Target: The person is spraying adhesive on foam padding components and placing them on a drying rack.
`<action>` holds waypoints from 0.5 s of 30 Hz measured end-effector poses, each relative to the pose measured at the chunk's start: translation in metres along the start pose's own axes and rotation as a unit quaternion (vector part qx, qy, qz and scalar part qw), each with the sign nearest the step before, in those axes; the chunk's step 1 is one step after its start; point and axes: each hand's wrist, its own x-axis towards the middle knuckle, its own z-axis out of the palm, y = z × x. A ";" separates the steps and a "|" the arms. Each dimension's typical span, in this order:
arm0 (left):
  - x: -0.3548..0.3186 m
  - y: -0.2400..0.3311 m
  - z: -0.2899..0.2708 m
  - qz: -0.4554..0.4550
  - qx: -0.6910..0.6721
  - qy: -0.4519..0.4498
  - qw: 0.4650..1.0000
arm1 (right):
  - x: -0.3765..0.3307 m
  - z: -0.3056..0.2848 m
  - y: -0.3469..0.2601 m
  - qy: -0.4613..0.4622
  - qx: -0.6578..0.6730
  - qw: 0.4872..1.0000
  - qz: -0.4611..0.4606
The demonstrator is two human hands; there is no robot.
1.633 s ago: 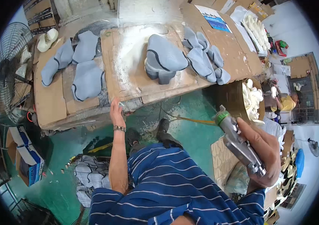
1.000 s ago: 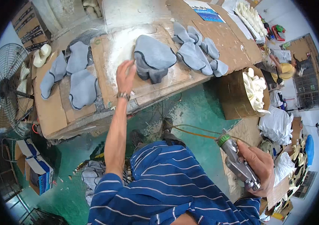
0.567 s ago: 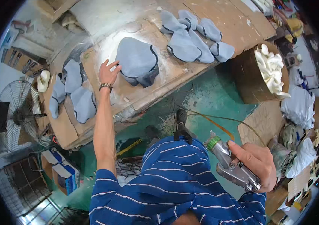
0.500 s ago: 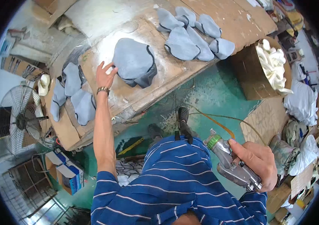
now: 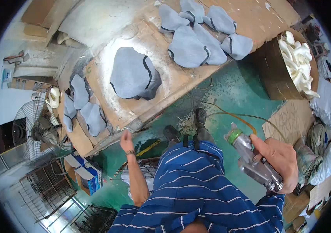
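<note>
A metal spray gun (image 5: 253, 157) with a green ring near its nozzle is gripped in my right hand (image 5: 276, 159), held out to the right of my body. My left hand (image 5: 127, 142) hangs just off the front edge of the table, touching nothing that I can see; motion smears its fingers. On the cardboard-covered table (image 5: 142, 110) lies a stack of grey fabric pieces (image 5: 130, 73) with black edging, white overspray around it. More grey pieces (image 5: 188, 46) are spread at the far right of the table, and several grey pieces (image 5: 91, 118) lie at its left end.
A large cardboard box (image 5: 268, 73) full of cream-coloured soft pieces stands right of the table. A hose (image 5: 243, 121) trails over the green floor toward the spray gun. At left stands a fan (image 5: 37, 133), with a blue and white carton (image 5: 84, 173) below it.
My left hand has left the grey stack and drawn back toward my body, past the table edge. The spray gun stays in my right hand. The whole view has shifted slightly.
</note>
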 end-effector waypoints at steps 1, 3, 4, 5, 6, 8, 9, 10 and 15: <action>-0.018 -0.028 -0.001 -0.017 0.027 -0.014 0.999 | 0.007 -0.003 0.004 -0.013 0.013 1.000 -0.019; -0.057 -0.083 0.000 -0.089 0.080 -0.039 0.992 | 0.019 -0.003 0.007 0.005 0.001 1.000 -0.027; -0.077 -0.108 -0.001 -0.161 0.115 -0.056 0.979 | 0.025 -0.001 0.007 0.027 -0.006 0.999 -0.021; -0.090 -0.131 0.000 -0.134 0.268 -0.121 0.946 | 0.028 -0.003 0.003 0.026 -0.047 0.999 0.010; -0.103 -0.150 -0.002 -0.149 0.438 -0.207 0.862 | 0.035 -0.003 0.003 0.023 -0.047 0.999 0.003; -0.140 -0.176 -0.010 -0.130 0.432 -0.254 0.855 | 0.051 -0.002 0.007 0.033 -0.018 0.999 -0.035; -0.154 -0.184 -0.013 -0.108 0.406 -0.231 0.878 | 0.057 -0.002 0.006 0.032 -0.012 0.999 -0.041; -0.165 -0.190 -0.014 -0.157 0.367 -0.236 0.886 | 0.063 -0.002 0.005 0.030 -0.008 0.998 -0.060; -0.180 -0.195 -0.006 -0.361 0.239 -0.169 0.885 | 0.086 0.002 -0.005 -0.012 0.028 0.997 -0.071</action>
